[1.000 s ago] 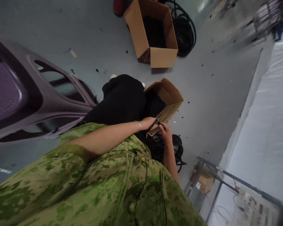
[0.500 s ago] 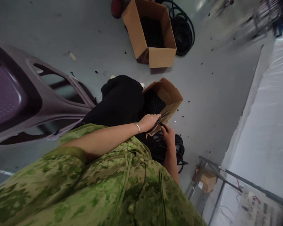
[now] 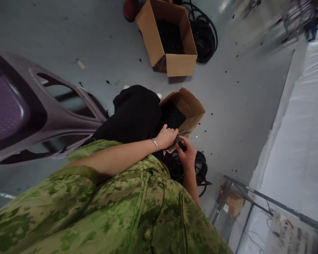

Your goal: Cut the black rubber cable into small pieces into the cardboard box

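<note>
My left hand (image 3: 167,137), with a bracelet at the wrist, is closed around scissors (image 3: 174,144). Their dark handles show below the fingers; the blades point right and are hard to make out. Close beside it, my right hand (image 3: 187,154) grips the end of a black hose (image 3: 182,145) between thumb and fingers. Both hands are over the near edge of an open cardboard box (image 3: 194,121). Inside this box lies a heap of small black pieces (image 3: 175,116). Under my right forearm a coil of black hose (image 3: 202,167) rests on the floor.
A second cardboard box (image 3: 181,65) with black pieces stands farther ahead, another black coil (image 3: 205,42) beside it. A purple-grey plastic chair (image 3: 69,123) is on the left. At the lower right are a metal frame (image 3: 243,192) and a small carton (image 3: 234,204). Black bits dot the floor.
The scissor blades, plainly seen before, now show less. My right hand has turned and moved slightly left, and the black hose end in its fingers shows more.
</note>
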`<state>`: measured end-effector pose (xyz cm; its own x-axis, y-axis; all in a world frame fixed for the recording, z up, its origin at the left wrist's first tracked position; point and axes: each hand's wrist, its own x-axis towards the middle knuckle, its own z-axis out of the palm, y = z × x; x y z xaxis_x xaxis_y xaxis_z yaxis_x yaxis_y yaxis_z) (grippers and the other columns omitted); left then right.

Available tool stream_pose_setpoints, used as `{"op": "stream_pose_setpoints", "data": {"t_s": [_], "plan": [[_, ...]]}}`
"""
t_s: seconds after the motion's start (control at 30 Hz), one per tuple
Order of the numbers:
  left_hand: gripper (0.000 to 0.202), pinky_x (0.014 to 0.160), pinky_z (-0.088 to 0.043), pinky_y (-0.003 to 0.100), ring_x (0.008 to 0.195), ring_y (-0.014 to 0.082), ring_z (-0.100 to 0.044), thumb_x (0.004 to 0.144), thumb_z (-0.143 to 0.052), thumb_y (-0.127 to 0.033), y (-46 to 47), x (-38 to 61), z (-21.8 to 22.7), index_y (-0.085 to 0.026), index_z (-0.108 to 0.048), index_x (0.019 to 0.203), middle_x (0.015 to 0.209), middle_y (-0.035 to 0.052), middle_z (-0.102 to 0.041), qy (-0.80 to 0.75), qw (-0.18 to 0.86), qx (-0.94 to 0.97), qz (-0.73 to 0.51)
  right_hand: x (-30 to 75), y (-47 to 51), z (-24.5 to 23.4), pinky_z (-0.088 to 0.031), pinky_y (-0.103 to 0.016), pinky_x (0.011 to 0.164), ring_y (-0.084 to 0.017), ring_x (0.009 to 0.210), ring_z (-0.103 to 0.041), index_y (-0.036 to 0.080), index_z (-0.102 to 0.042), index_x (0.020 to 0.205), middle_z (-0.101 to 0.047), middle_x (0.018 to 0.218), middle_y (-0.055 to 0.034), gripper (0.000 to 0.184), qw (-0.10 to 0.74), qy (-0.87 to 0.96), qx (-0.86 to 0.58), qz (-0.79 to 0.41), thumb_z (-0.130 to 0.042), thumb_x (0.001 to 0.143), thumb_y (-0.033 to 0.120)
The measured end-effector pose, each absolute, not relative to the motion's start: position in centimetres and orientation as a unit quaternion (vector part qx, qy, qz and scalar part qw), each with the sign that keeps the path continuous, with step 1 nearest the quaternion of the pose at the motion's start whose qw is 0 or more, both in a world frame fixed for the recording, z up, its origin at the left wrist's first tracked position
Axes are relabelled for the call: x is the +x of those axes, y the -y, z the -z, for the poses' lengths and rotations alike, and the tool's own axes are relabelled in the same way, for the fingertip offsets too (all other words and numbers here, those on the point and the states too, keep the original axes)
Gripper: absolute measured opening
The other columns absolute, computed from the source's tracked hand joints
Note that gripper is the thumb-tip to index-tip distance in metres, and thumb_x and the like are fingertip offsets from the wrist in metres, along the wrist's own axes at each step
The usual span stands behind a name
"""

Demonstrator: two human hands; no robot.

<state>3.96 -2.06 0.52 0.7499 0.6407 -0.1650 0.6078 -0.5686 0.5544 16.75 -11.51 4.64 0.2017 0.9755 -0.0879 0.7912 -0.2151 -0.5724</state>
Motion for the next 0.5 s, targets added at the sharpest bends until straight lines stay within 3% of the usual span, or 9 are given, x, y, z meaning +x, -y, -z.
{"op": "stream_pose_setpoints", "data": {"t_s": [0.1, 0.23, 0.37, 0.5], "plan": [[0.053, 0.11, -0.021, 0.051, 0.106, 0.0289, -0.06, 0.089, -0.047, -0.018, 2.2, 3.9, -0.4, -0.008, -0.044, 0.14, 0.111, 0.0183, -0.066, -0.331, 0.272, 0.903, -0.036, 15.4, 11.3, -5.0, -0.05, -0.028, 0.069, -0.02, 0.072, -0.065, 0.025, -0.056, 0.138, -0.073, 0.088, -0.0032, 0.057, 0.155, 0.617, -0.731, -0.245, -0.053, 0.082, 0.032], [0.062, 0.112, -0.02, 0.054, 0.117, 0.0315, -0.053, 0.089, -0.045, -0.019, 2.2, 3.9, 0.3, -0.014, -0.036, 0.15, 0.123, 0.0192, -0.06, -0.325, 0.249, 0.911, -0.056, 14.4, 11.5, -4.9, -0.043, -0.024, 0.06, -0.017, 0.057, -0.06, 0.025, -0.049, 0.145, -0.072, 0.072, 0.0002, 0.068, 0.049, 0.64, -0.722, -0.258, -0.057, 0.078, 0.029], [0.059, 0.11, -0.023, 0.058, 0.132, 0.0346, -0.042, 0.094, -0.036, -0.02, 2.4, 4.0, 1.2, -0.019, -0.032, 0.153, 0.142, 0.0211, -0.049, -0.342, 0.231, 0.906, -0.094, 14.0, 12.3, -4.4, -0.042, -0.022, 0.061, -0.017, 0.062, -0.063, 0.024, -0.05, 0.145, -0.075, 0.076, -0.0022, 0.067, 0.001, 0.666, -0.706, -0.24, -0.058, 0.079, 0.029], [0.058, 0.109, -0.024, 0.058, 0.137, 0.0334, -0.038, 0.095, -0.031, -0.018, 2.6, 4.1, 1.4, -0.019, -0.032, 0.154, 0.144, 0.0206, -0.048, -0.347, 0.205, 0.91, -0.094, 13.6, 13.2, -3.8, -0.044, -0.021, 0.065, -0.017, 0.068, -0.065, 0.023, -0.05, 0.145, -0.076, 0.083, -0.0028, 0.069, -0.005, 0.703, -0.659, -0.267, -0.057, 0.076, 0.022]]}}
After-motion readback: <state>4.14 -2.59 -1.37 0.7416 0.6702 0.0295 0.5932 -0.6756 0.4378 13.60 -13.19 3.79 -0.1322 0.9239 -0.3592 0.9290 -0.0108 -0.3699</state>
